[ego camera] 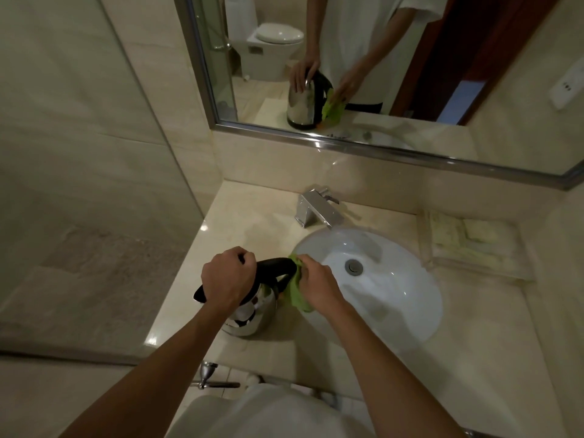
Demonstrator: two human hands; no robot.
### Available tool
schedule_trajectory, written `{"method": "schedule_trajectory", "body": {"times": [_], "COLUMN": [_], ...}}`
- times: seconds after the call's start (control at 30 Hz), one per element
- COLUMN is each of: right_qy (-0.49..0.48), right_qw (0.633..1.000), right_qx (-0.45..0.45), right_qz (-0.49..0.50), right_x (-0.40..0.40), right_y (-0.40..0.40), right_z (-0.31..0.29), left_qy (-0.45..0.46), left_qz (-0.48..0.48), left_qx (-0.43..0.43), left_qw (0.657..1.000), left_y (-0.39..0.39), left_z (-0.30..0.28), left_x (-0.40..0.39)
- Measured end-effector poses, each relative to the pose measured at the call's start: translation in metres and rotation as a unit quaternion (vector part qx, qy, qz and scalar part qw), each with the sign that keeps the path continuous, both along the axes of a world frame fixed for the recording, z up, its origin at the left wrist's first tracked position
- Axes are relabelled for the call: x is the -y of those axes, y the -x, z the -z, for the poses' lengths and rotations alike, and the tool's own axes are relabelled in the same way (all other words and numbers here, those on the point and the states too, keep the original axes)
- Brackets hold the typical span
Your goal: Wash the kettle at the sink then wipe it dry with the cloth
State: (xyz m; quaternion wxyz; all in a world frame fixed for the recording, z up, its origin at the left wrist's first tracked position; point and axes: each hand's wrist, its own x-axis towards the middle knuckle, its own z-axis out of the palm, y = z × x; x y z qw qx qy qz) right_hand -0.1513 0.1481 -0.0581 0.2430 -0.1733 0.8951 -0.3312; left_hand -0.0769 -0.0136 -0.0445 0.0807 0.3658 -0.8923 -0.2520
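Both hands on the kettle [252, 311], right hand [316, 281] with green cloth [297, 292].

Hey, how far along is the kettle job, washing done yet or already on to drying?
Washing looks finished: the kettle stands on the counter left of the sink, and no water runs from the faucet. Drying is in hand: the left hand steadies the kettle's top while the right hand holds the green cloth against the black handle. Probably left: the body, though I cannot tell how wet it is.
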Motion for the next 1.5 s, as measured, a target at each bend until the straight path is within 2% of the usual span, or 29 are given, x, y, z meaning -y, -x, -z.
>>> {"method": "schedule_trajectory", "body": {"times": [0.1, 0.2, 0.33, 0.43, 0.47, 0.53, 0.6, 0.63, 0.73, 0.8, 0.93, 1.17, 1.33, 1.43, 1.5], "right_qy": [0.026, 0.071, 0.124, 0.144, 0.161, 0.199, 0.23, 0.249, 0.292, 0.294, 0.255, 0.136, 0.04, -0.078, -0.147], "right_qw": [0.999, 0.993, 0.973, 0.952, 0.939, 0.897, 0.846, 0.822, 0.76, 0.738, 0.732, 0.75, 0.794, 0.837, 0.845], "right_qx": [-0.006, -0.01, 0.034, 0.031, 0.034, 0.067, 0.1, 0.11, 0.138, 0.165, 0.174, 0.13, 0.157, 0.15, 0.115], "right_qz": [0.029, 0.089, 0.19, 0.267, 0.303, 0.39, 0.471, 0.501, 0.564, 0.585, 0.608, 0.634, 0.586, 0.52, 0.501], "right_x": [-0.006, -0.017, -0.04, -0.061, -0.068, -0.084, -0.104, -0.116, -0.156, -0.187, -0.252, -0.366, -0.413, -0.416, -0.409], "right_y": [0.003, 0.002, -0.002, -0.004, -0.006, -0.011, -0.016, -0.018, -0.027, -0.031, -0.026, -0.001, 0.022, 0.033, 0.042], "right_z": [-0.006, -0.01, -0.018, -0.023, -0.024, -0.028, -0.028, -0.026, -0.022, -0.017, 0.0, 0.028, 0.057, 0.048, 0.041], "left_qy": [0.075, 0.149, 0.148, 0.153, 0.115, -0.042, -0.179, -0.22, -0.291, -0.295, -0.3, -0.298, -0.261, -0.202, -0.185], "left_qz": [0.049, 0.151, 0.342, 0.432, 0.457, 0.487, 0.501, 0.506, 0.514, 0.532, 0.551, 0.52, 0.504, 0.499, 0.493], "left_qx": [-0.001, 0.003, 0.023, 0.002, -0.004, -0.006, -0.006, -0.014, -0.007, 0.011, 0.035, 0.083, 0.105, 0.143, 0.13], "left_qw": [0.996, 0.977, 0.928, 0.889, 0.882, 0.872, 0.847, 0.834, 0.807, 0.794, 0.778, 0.796, 0.817, 0.831, 0.84], "left_y": [0.004, 0.007, 0.018, 0.033, 0.038, 0.047, 0.053, 0.055, 0.059, 0.061, 0.079, 0.106, 0.118, 0.123, 0.129], "left_z": [0.003, 0.001, -0.011, -0.007, 0.0, 0.014, 0.028, 0.031, 0.031, 0.035, 0.044, 0.071, 0.092, 0.096, 0.097], "left_x": [0.001, -0.004, -0.039, -0.075, -0.086, -0.106, -0.125, -0.135, -0.165, -0.189, -0.247, -0.361, -0.416, -0.419, -0.41]}}
